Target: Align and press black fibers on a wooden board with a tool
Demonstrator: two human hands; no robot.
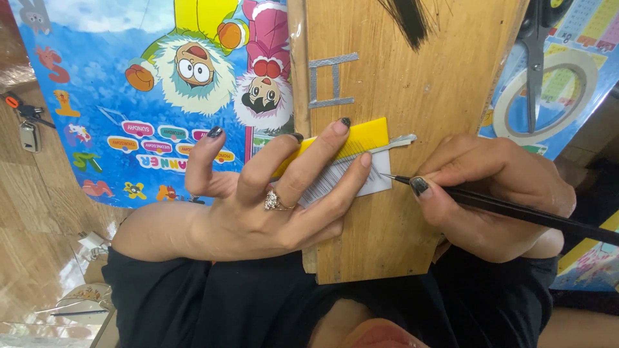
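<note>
**Fine tool worked at a comb pinned on a wooden board**

A cartoon poster (129,96) covers the floor on the left. Over it lies the wooden board (400,84), a black hair tuft (409,19) at its top edge. Scissors (534,51) and a tape roll (554,90) sit off its right edge. The left hand (258,206), fingers spread flat, pins a yellow comb (367,136) and white strip (377,183) mid-board, likely to steady them. The right hand (496,193) pinches a thin black needle tool (516,211), tip touching the strip's right edge.
</note>
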